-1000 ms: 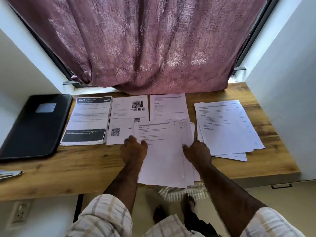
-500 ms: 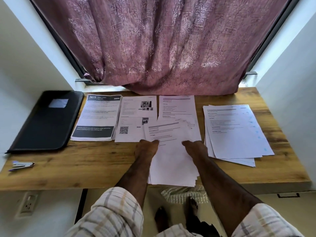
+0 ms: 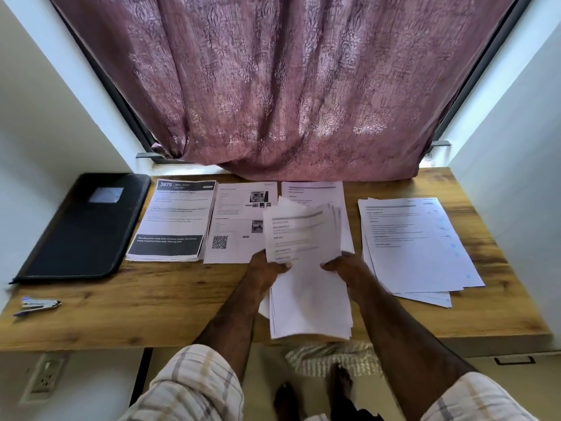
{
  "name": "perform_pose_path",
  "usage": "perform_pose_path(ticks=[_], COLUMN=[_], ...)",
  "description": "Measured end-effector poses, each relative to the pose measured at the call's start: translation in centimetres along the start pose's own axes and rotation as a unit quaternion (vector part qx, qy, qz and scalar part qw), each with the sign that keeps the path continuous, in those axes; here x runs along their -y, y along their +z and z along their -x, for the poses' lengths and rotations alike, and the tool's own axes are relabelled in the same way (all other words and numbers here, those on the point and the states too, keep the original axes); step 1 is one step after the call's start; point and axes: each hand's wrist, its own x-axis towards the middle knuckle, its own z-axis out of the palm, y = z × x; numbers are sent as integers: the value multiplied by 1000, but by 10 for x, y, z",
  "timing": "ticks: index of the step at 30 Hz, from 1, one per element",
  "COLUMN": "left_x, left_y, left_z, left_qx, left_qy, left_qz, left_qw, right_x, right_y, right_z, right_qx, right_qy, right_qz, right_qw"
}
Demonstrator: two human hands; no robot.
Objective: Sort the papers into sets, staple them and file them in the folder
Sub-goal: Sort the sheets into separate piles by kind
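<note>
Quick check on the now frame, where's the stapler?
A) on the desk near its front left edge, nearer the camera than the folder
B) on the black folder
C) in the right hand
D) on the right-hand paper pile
A: the stapler lies alone on the desk near the front left edge, nearer the camera than the black folder; both the left hand and the right hand grip the paper stack.

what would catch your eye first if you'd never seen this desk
First, the two hands, left hand and right hand, gripping a stack of papers at the middle of the wooden desk. Behind hangs a big mauve curtain. A black folder lies at far left, a stapler in front of it.
</note>
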Motion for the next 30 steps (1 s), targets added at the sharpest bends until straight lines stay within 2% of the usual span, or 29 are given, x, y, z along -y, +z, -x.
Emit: perform_pose_path(ticks=[4, 8, 11, 15, 21, 27, 30], left_x=[-50, -86, -82, -68, -86, -52, -53], left_y=[-5, -10, -8, -2, 6, 7, 7], left_z=[5, 7, 9, 18, 14, 14, 13], left_qx=[-14, 45, 74, 99, 79, 78, 75], left_qy=[125, 212, 216, 211, 232, 205, 211], left_qz=[35, 74, 47, 46, 76, 53, 50], left_qw=[991, 973, 973, 971, 966, 974, 973], right_x=[37, 65, 57, 34, 54, 21, 25], right_y=[-12, -24, -31, -32, -33, -34, -30], right_z=[4, 3, 1, 2, 2, 1, 6], right_qx=[-8, 42, 83, 82, 49, 78, 61], right_qy=[-190, -277, -277, -281, -296, -280, -273], right_qz=[-43, -49, -35, -40, -92, -56, -61], right_qw=[981, 959, 957, 955, 949, 955, 958])
